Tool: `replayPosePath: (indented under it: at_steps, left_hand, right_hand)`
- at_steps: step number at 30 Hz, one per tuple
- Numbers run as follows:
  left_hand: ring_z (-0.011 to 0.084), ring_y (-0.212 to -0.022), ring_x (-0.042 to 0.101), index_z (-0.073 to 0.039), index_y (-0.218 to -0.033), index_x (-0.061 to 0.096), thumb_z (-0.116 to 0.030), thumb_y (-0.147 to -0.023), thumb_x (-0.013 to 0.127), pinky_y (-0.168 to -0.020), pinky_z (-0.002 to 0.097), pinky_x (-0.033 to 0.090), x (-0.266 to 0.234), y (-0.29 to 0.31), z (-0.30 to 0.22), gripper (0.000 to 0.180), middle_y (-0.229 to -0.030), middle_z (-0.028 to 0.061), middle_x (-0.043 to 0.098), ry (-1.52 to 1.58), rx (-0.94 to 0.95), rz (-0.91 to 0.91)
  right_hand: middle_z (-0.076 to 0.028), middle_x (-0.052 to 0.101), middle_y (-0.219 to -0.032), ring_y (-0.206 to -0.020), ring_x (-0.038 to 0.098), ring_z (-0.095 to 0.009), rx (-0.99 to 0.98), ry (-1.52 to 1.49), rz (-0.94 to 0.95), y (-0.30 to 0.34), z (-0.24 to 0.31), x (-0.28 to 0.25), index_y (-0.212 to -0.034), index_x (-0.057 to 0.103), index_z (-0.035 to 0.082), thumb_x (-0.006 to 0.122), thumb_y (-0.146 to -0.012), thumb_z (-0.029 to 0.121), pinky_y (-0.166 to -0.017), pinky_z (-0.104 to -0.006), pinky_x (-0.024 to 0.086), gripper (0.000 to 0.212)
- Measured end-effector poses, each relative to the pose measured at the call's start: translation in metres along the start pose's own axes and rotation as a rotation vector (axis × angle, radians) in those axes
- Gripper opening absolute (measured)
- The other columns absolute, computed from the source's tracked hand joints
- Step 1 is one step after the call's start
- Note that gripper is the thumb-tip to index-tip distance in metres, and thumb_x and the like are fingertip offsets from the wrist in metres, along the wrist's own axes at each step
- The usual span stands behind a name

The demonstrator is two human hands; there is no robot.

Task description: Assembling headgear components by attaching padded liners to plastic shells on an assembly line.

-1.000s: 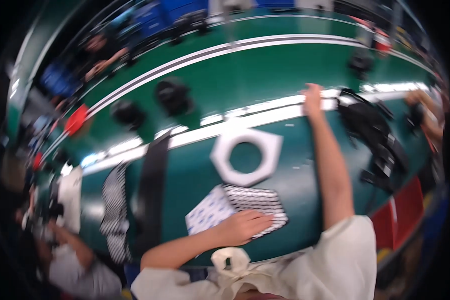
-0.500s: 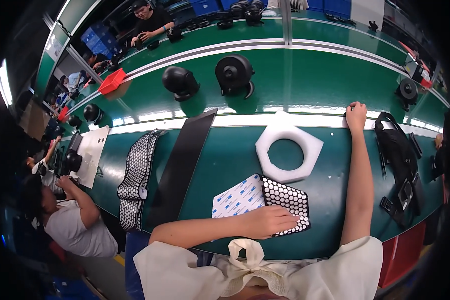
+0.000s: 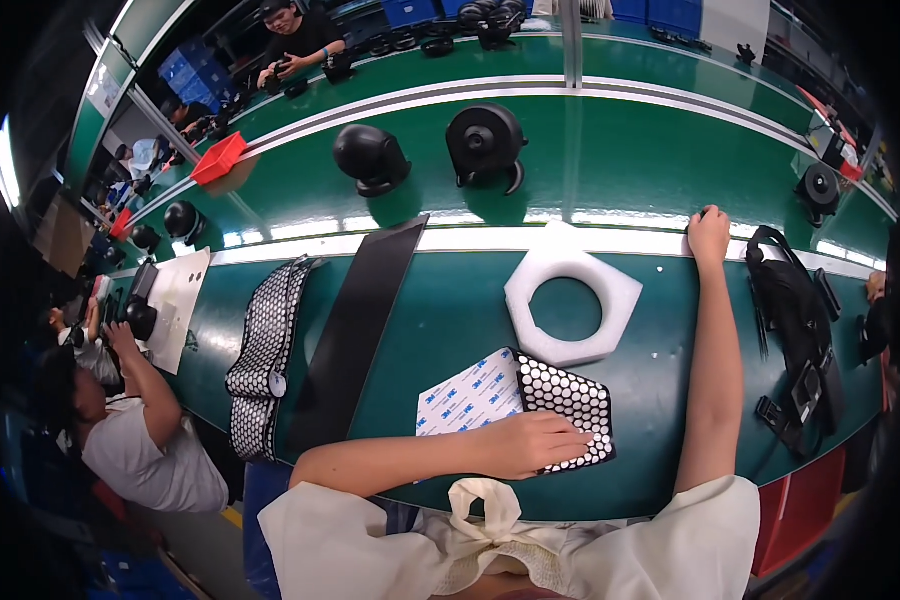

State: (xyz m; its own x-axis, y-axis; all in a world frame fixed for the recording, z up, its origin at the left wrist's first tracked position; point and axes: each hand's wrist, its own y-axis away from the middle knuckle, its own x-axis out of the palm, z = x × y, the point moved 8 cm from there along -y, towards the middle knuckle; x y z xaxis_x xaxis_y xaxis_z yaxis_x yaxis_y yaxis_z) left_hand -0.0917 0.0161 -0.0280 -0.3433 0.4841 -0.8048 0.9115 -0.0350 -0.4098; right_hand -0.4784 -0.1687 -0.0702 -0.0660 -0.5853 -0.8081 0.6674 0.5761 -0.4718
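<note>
My left hand (image 3: pixel 538 443) lies flat on a black sheet of white round adhesive dots (image 3: pixel 562 392), its fingers stretched over the lower part. Against that sheet's left side is a white backing sheet with blue print (image 3: pixel 468 395), partly under my left forearm. My right arm reaches to the table's far edge. There my right hand (image 3: pixel 709 238) is curled closed by the metal rail; what its fingers hold, if anything, is hidden. Between the hands, just beyond the dotted sheet, lies a white foam block with a round hole (image 3: pixel 625 295).
Left of me lie a long black strip (image 3: pixel 360 320) and folded dotted strips (image 3: pixel 268 340). A black strapped bundle (image 3: pixel 785 300) is at right. Beyond the rail stand black domed devices (image 3: pixel 485 145) and a red bin (image 3: pixel 218 158). A co-worker (image 3: pixel 140 440) sits at left.
The black domed devices beyond the rail have slid slightly right. The view has shifted a little. My hands stay in place. The co-worker at left has raised a hand.
</note>
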Motion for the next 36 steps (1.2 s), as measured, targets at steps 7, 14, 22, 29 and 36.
replayPosePath:
  at_steps: [7, 14, 22, 29, 36]
  left_hand:
    - [0.0218, -0.093, 0.052, 0.000, -0.099, 0.054, -0.003, -0.061, 0.056, -0.079, 0.0312, 0.043, -0.003, -0.002, 0.000, 0.038, -0.110, 0.0100, 0.054, 0.015, -0.015, -0.008]
    - [0.0217, -0.093, 0.052, 0.001, -0.099, 0.054, -0.002, -0.061, 0.056, -0.079, 0.0311, 0.043, 0.000, 0.000, 0.002, 0.038, -0.110, 0.0102, 0.054, 0.012, -0.021, 0.002]
    - [0.0221, -0.093, 0.052, 0.001, -0.100, 0.053, -0.002, -0.061, 0.057, -0.079, 0.0311, 0.043, 0.000, -0.001, 0.001, 0.039, -0.110, 0.0108, 0.053, 0.017, -0.002, -0.028]
    - [0.0232, -0.093, 0.051, 0.000, -0.101, 0.051, 0.000, -0.058, 0.059, -0.079, 0.0313, 0.042, 0.001, 0.002, 0.003, 0.044, -0.108, 0.0106, 0.053, 0.042, -0.013, -0.022]
    - [0.0263, -0.091, 0.050, 0.001, -0.106, 0.048, 0.002, -0.053, 0.056, -0.079, 0.0334, 0.042, -0.002, 0.004, 0.007, 0.053, -0.094, 0.0116, 0.052, 0.121, -0.034, 0.003]
  right_hand:
    - [-0.016, 0.052, -0.102, -0.103, 0.044, -0.032, -0.007, -0.009, 0.049, 0.000, 0.003, -0.001, -0.098, 0.053, 0.001, 0.050, -0.078, 0.020, -0.088, -0.0404, 0.035, 0.027]
    - [-0.017, 0.050, -0.111, -0.119, 0.030, -0.037, -0.031, 0.059, 0.024, 0.003, 0.008, -0.003, -0.101, 0.054, 0.002, 0.050, -0.078, 0.020, -0.100, -0.0425, 0.022, 0.029]
    - [-0.015, 0.050, -0.112, -0.119, 0.031, -0.034, 0.005, 0.067, -0.054, -0.004, 0.000, -0.009, -0.102, 0.053, 0.004, 0.050, -0.078, 0.019, -0.100, -0.0431, 0.022, 0.029]
    - [-0.006, 0.059, -0.093, -0.100, 0.050, -0.025, -0.885, -0.465, -0.556, 0.047, 0.202, -0.148, -0.087, 0.059, 0.007, 0.055, -0.060, -0.001, -0.086, -0.0361, 0.037, 0.028]
    - [-0.010, 0.052, -0.107, -0.112, 0.042, -0.026, -1.362, -0.291, -0.335, 0.110, 0.450, -0.108, -0.107, 0.050, 0.014, 0.055, -0.073, 0.021, -0.096, -0.0432, 0.030, 0.035]
